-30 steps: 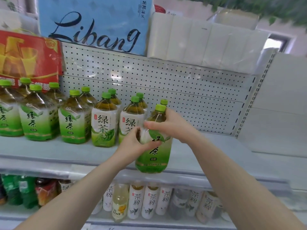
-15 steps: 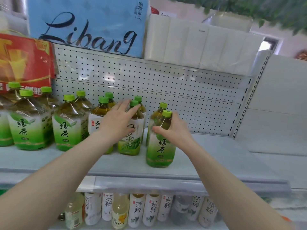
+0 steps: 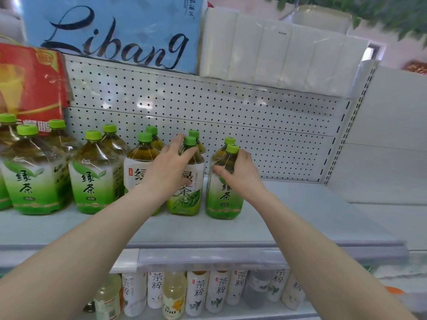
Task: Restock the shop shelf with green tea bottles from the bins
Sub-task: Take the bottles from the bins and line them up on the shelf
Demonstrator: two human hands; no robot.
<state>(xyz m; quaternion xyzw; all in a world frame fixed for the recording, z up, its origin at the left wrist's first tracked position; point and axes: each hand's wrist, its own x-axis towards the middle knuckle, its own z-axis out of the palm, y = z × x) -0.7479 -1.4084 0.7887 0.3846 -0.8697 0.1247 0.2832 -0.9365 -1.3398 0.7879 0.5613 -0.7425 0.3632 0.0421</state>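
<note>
A green tea bottle (image 3: 224, 199) with a green cap stands upright on the grey shelf (image 3: 300, 215), at the right end of the row. My right hand (image 3: 240, 176) grips its shoulder, thumb in front and fingers curled behind the neck. Right behind it stands another bottle, of which little but the cap (image 3: 229, 140) shows. My left hand (image 3: 166, 172) rests with spread, fairly straight fingers on the shoulder of the neighbouring white-labelled tea bottle (image 3: 187, 197). More green tea bottles (image 3: 92, 181) fill the shelf to the left in two rows.
A perforated white back panel (image 3: 231, 116) closes the shelf behind. To the right of the held bottle the shelf surface is bare. Blue and white tissue packs (image 3: 277, 54) sit on top. Smaller tea bottles (image 3: 219, 289) line the shelf below.
The bottle went from both hands at the shelf's front edge to standing deeper in the row. My left hand let go and moved onto the white-labelled bottle beside it.
</note>
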